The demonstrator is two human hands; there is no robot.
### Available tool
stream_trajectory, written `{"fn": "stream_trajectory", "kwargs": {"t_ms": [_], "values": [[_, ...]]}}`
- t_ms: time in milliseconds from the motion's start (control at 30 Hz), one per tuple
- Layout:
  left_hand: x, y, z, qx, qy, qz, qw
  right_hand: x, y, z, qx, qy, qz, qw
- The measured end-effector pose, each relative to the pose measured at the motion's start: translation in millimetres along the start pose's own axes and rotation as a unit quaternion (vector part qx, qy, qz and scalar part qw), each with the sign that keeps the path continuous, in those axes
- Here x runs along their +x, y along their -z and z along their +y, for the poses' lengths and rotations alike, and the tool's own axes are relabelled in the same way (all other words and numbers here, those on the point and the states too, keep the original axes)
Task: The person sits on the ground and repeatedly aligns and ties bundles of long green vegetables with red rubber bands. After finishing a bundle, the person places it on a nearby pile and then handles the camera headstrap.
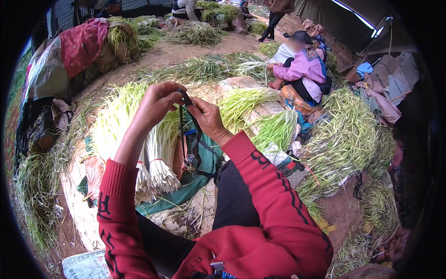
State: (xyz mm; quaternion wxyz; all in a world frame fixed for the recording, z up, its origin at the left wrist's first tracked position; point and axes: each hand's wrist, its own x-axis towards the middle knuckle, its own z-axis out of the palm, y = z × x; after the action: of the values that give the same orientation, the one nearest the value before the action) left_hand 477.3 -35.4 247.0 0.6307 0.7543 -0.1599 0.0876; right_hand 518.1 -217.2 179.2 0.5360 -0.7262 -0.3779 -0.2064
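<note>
A black strap point(186, 99) runs between my two raised hands, its ends hanging down. My left hand point(161, 102) pinches it between thumb and fingers. Beside it, my right hand point(207, 117) is closed on the same strap. Below and to the left lie bundles of long greens point(160, 169) with white stems and yellow-green leaves, at least two tied with a red band. They rest on a dark green cloth point(162, 202). The lower part of the strap hangs beside the bundles, and where it ends is hard to make out.
More bundled greens point(276, 130) lie right of my hands, by a grey-and-red device point(290, 166). A big heap of loose greens point(348, 135) fills the right side. A person in a pink checked top point(304, 69) sits beyond. Covered piles point(79, 51) stand far left.
</note>
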Motion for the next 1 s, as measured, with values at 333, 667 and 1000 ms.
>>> {"fn": "stream_trajectory", "kwargs": {"t_ms": [333, 667, 1000], "values": [[-2, -2, 6, 0.02, 0.016, -0.012, 1.0, 0, 1, 6, 0.011, -0.016, 0.033, 0.999], [1, -20, -36, 0.188, 0.028, -0.155, 0.969, 7, 19, 7, 0.195, -0.108, 0.169, 0.96], [-17, -26, -145, 0.304, 0.086, -0.269, 0.91, 14, 51, 55, 0.3, -0.139, 0.284, 0.9]]}}
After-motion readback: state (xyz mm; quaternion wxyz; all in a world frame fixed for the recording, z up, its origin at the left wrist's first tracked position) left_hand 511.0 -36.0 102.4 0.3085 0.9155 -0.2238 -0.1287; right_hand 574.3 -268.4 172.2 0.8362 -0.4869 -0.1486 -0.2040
